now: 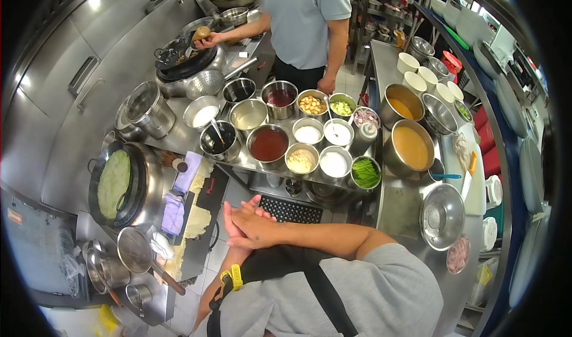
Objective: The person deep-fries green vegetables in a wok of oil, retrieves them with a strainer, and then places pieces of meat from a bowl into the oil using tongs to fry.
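Observation:
My right hand [257, 227] lies over my left hand [229, 221], palms pressed together and fingers partly wrapped round each other. I see no tool in either hand. A yellow watch [236, 277] is on my left wrist. Both hands are in front of my body, above the floor and a black perforated mat [291, 210]. Beyond them stands a counter of metal pots, among them a pot of dark red liquid [268, 143], a bowl of white powder [335, 162] and a pot of green leaves [365, 172].
A wok of greenish liquid [114, 185] and a strainer [134, 250] stand at left. Across the counter a co-worker [304, 24] holds a brown object [201, 36] over another wok. At right are pots of orange-brown liquid [411, 146], a colander [442, 216] and a knife [469, 176].

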A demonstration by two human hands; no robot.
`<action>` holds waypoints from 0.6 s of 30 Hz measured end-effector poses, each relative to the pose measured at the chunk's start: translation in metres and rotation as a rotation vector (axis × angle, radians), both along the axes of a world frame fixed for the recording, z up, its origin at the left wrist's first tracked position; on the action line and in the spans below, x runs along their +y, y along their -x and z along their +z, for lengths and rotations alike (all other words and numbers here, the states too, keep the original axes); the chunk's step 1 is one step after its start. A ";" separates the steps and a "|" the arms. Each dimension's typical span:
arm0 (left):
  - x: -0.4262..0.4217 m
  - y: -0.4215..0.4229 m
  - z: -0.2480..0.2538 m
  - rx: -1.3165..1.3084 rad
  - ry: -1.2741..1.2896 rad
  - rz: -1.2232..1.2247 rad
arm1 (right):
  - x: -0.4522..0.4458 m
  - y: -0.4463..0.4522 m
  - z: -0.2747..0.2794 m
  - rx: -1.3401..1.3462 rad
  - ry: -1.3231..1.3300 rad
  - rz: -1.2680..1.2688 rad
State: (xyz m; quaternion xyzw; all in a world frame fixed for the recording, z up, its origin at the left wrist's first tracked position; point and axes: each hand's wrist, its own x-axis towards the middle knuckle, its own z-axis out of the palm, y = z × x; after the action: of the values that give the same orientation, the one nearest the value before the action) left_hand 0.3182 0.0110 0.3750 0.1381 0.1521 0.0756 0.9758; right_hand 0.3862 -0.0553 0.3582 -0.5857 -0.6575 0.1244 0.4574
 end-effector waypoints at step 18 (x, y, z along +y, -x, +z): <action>-0.018 -0.019 -0.006 0.063 0.009 -0.086 | -0.032 -0.022 0.025 0.033 0.158 -0.009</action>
State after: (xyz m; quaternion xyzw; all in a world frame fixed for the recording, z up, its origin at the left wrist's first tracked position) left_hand 0.3371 -0.0071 0.3694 0.1424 0.1770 0.0284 0.9734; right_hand 0.4087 -0.0877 0.3828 -0.6210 -0.6351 0.1837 0.4211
